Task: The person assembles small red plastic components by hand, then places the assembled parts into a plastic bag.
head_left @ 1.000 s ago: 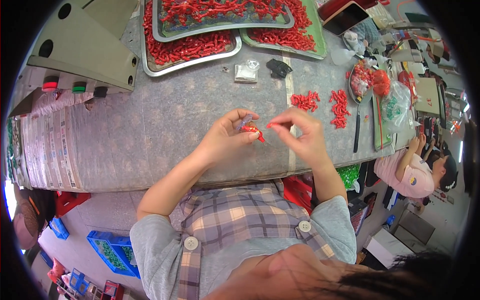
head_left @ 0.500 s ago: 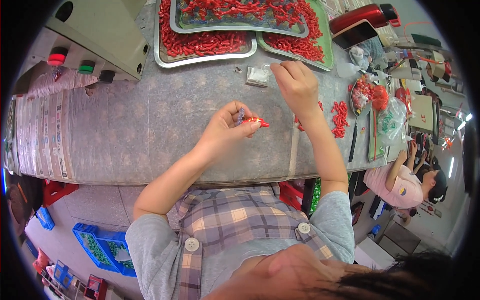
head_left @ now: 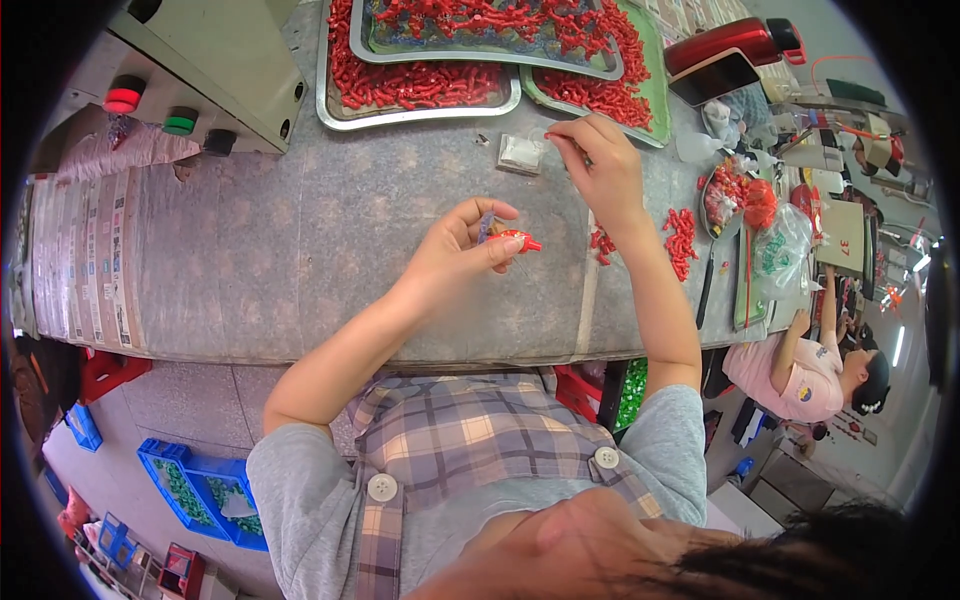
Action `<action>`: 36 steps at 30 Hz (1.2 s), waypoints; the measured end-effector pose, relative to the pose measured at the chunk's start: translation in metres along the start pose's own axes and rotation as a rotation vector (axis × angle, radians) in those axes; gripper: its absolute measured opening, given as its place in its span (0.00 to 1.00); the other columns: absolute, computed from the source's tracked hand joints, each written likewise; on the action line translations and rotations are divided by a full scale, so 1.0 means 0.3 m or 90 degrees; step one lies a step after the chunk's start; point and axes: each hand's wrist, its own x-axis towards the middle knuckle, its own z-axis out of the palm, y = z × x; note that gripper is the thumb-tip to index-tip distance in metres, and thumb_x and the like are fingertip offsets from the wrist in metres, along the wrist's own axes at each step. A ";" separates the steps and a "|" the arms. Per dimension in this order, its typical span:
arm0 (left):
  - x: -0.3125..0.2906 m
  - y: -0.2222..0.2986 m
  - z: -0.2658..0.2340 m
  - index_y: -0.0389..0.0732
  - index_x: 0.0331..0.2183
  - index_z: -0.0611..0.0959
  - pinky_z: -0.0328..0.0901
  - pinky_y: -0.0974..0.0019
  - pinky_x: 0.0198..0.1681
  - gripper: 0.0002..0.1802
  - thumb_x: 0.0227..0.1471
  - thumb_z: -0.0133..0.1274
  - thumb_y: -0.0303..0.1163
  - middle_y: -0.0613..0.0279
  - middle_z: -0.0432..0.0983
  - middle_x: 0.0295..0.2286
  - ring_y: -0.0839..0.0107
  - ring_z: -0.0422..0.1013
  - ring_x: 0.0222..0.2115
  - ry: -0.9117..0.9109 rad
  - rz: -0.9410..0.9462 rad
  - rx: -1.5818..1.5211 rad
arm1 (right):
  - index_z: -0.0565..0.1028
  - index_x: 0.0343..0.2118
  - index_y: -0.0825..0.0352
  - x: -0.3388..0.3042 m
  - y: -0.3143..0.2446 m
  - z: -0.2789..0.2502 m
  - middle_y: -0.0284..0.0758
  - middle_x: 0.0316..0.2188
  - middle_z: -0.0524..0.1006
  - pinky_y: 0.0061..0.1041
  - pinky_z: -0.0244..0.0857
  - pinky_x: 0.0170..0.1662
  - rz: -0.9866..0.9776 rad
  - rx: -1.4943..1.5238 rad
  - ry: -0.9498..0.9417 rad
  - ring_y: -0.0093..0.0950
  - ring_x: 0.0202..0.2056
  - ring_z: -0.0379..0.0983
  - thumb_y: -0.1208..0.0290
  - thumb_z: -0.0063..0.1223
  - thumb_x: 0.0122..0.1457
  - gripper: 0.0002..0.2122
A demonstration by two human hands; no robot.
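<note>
My left hand (head_left: 462, 248) is closed around a small glossy red plastic piece (head_left: 522, 241). A bluish, translucent bit (head_left: 486, 226) stands up between the same fingers, with the index finger curved above it. Farther off and to the right, my right hand (head_left: 603, 165) is raised over the table with thumb and index finger pinched together. Anything between those fingertips is too small to make out. Just left of the pinch lies a small white square pad (head_left: 520, 154). Small red pieces (head_left: 602, 245) lie beside my right forearm, with a larger group (head_left: 680, 240) right of it.
Metal trays (head_left: 420, 119) heaped with red pieces and a green tray (head_left: 655, 125) fill the table's far side. A machine box with buttons (head_left: 215, 70) stands far left. At right are a red flask (head_left: 725, 42), a phone (head_left: 714, 77), and a plastic bag (head_left: 785, 240). Another person (head_left: 800, 370) sits beyond.
My left index finger has lifted and straightened a little above the red piece. My right hand has shifted slightly, still pinched near the pad. The other person's arm now reaches upward in the view.
</note>
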 end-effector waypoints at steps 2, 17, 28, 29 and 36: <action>0.003 -0.007 -0.003 0.37 0.37 0.70 0.62 0.73 0.32 0.16 0.45 0.56 0.29 0.66 0.68 0.26 0.78 0.65 0.26 0.006 0.002 0.007 | 0.73 0.24 0.66 0.002 -0.010 0.000 0.32 0.20 0.69 0.28 0.62 0.27 -0.041 -0.024 0.055 0.31 0.25 0.68 0.76 0.55 0.44 0.03; 0.011 -0.014 -0.008 0.38 0.33 0.72 0.63 0.73 0.32 0.14 0.43 0.58 0.27 0.64 0.71 0.27 0.77 0.66 0.26 0.016 -0.001 0.038 | 0.74 0.25 0.66 -0.017 -0.028 0.007 0.33 0.22 0.71 0.26 0.62 0.27 -0.082 -0.053 0.093 0.30 0.25 0.68 0.79 0.57 0.43 0.05; 0.012 -0.007 -0.009 0.38 0.34 0.72 0.62 0.73 0.32 0.13 0.44 0.57 0.26 0.65 0.70 0.27 0.78 0.65 0.27 0.032 -0.010 0.041 | 0.74 0.26 0.65 -0.045 -0.028 0.019 0.32 0.21 0.70 0.26 0.61 0.26 -0.142 -0.105 0.075 0.29 0.24 0.67 0.78 0.58 0.42 0.06; 0.012 -0.006 -0.010 0.38 0.34 0.72 0.62 0.73 0.32 0.13 0.44 0.57 0.26 0.65 0.70 0.27 0.78 0.65 0.27 0.033 -0.010 0.041 | 0.74 0.26 0.65 -0.047 -0.032 0.018 0.32 0.21 0.70 0.27 0.61 0.26 -0.135 -0.110 0.085 0.29 0.24 0.67 0.78 0.58 0.42 0.07; 0.010 -0.007 -0.007 0.38 0.33 0.72 0.62 0.74 0.33 0.13 0.43 0.57 0.26 0.65 0.70 0.28 0.78 0.65 0.27 0.032 0.001 0.051 | 0.74 0.26 0.65 -0.050 -0.031 0.016 0.32 0.22 0.70 0.27 0.61 0.26 -0.143 -0.100 0.073 0.30 0.24 0.67 0.79 0.58 0.41 0.07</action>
